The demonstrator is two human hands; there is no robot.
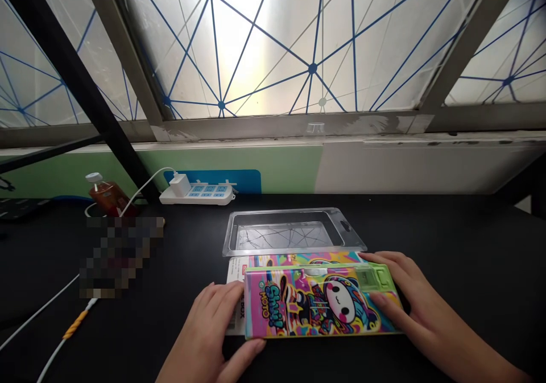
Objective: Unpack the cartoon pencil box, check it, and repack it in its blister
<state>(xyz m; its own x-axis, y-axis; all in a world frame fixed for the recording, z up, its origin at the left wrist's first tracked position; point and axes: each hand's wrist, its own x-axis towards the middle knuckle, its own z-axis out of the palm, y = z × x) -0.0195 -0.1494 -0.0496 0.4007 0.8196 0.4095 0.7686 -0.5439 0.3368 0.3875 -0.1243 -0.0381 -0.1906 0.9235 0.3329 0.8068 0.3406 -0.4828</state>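
while hands [209, 326] [420, 300] hold it, case [307, 303] lies crosswise (green end [381, 279] right)

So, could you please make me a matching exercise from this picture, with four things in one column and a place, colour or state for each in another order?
Things
1. cartoon-printed box
2. plastic tray
3. power strip
4. bottle

Descriptions
A. has a white plug in it
B. between the left hand and right hand
C. topped with a white cap
D. colourless and see-through

Pairs: 1-B, 2-D, 3-A, 4-C
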